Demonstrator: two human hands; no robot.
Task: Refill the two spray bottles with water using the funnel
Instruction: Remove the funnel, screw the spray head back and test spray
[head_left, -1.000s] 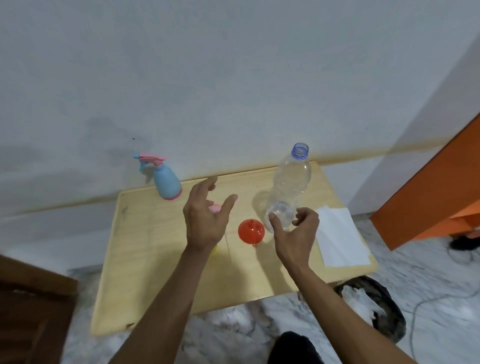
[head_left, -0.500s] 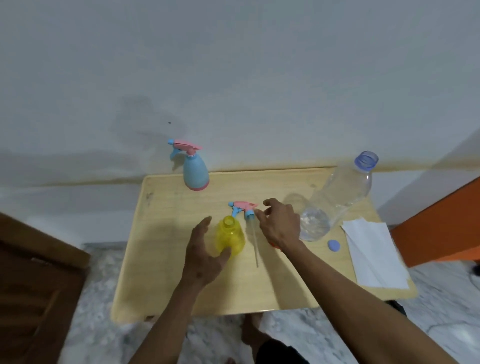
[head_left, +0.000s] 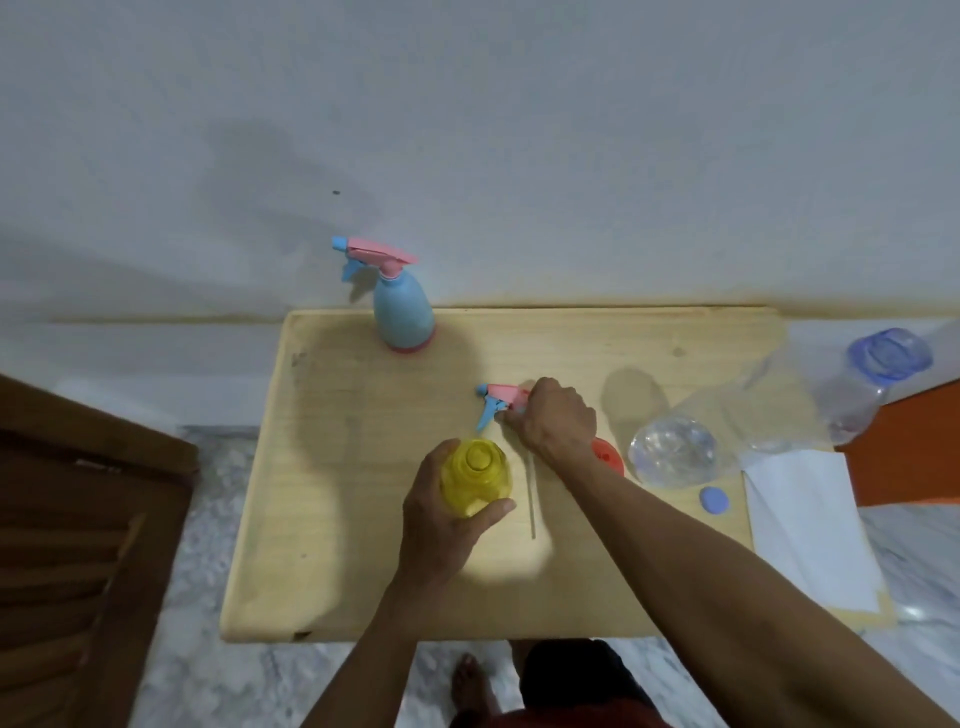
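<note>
A yellow spray bottle (head_left: 475, 475) stands on the wooden table (head_left: 337, 467) with its neck uncovered, and my left hand (head_left: 441, 525) wraps around its body. My right hand (head_left: 558, 418) grips the pink-and-blue spray head (head_left: 496, 400), lifted off beside the bottle; its thin dip tube (head_left: 532, 499) hangs down to the table. A blue spray bottle (head_left: 402, 306) with its pink head on stands at the table's back edge. The red funnel (head_left: 608, 457) lies partly hidden behind my right wrist. A large clear water bottle (head_left: 727, 431), uncapped, stands at the right.
A blue bottle cap (head_left: 714, 500) lies on the table near the water bottle. White paper (head_left: 805, 525) covers the table's right end. A dark wooden door or panel (head_left: 78, 519) is at the left. A grey wall runs behind the table.
My left hand has closed around the yellow bottle, which it was only beside before. My right hand has left the water bottle and taken hold of the spray head. The view has shifted right.
</note>
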